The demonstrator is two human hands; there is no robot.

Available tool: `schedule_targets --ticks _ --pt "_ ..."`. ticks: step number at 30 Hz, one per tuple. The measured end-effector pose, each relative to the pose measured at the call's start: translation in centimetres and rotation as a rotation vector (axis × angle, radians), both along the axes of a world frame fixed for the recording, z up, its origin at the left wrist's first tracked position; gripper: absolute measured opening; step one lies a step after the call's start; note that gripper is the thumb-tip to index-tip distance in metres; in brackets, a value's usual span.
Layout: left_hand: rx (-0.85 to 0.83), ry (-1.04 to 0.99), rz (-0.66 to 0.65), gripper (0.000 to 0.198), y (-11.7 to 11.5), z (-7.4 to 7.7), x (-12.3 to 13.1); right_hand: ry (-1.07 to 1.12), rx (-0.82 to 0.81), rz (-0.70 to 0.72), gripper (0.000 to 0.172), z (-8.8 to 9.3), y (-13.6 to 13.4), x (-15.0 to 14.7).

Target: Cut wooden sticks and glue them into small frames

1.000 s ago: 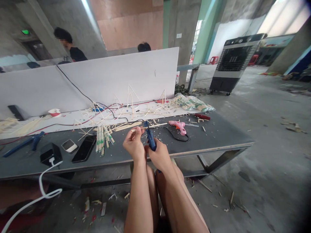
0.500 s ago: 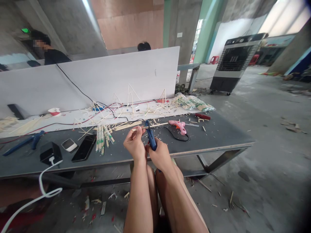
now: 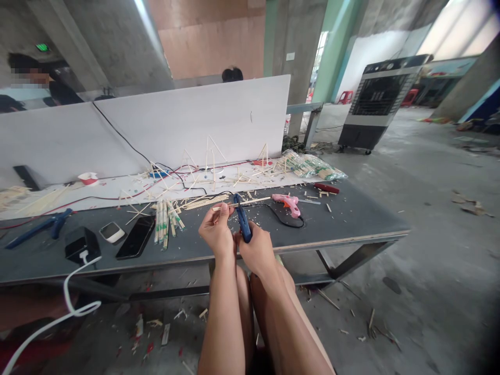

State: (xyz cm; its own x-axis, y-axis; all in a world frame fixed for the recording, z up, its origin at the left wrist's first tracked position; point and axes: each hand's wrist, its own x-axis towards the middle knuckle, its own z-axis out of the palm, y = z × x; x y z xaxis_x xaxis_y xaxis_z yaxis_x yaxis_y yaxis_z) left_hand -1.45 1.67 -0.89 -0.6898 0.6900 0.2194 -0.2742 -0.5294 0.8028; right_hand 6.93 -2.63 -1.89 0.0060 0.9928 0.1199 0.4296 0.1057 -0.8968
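Observation:
My left hand (image 3: 217,229) pinches a thin wooden stick (image 3: 253,201) near the table's front edge; the stick points right. My right hand (image 3: 255,247) is wrapped round blue-handled pliers (image 3: 244,225), whose jaws stand upright at the stick, just right of my left fingers. Whether the jaws are closed on the stick I cannot tell. Beyond the stick's right end lies a pink glue gun (image 3: 288,204) with a black cord. Left of my hands, bundles of wrapped chopsticks (image 3: 166,221) lie on the dark table (image 3: 336,219), with loose sticks (image 3: 207,202) behind them.
A phone (image 3: 136,237), a white device (image 3: 112,232), a black charger block (image 3: 83,244) and a second blue tool (image 3: 41,229) lie at left. Bagged sticks (image 3: 312,164) and a red-handled tool (image 3: 326,188) are at back right. A white partition (image 3: 187,125) stands behind stick frames (image 3: 213,161).
Beyond the partition, a person at the left has moved further left. My hands, the pliers and the stick look almost the same; the view has shifted very slightly.

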Motion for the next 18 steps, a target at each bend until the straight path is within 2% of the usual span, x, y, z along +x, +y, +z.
schedule_targets --ticks 12,18 --pt "-0.028 0.017 0.019 0.035 0.5 -0.8 -0.9 -0.048 -0.028 -0.005 0.004 -0.2 0.2 -0.8" --pt "-0.084 -0.024 0.028 0.037 1.4 -1.9 -1.5 -0.084 -0.097 -0.019 0.008 -0.9 0.6 -1.6"
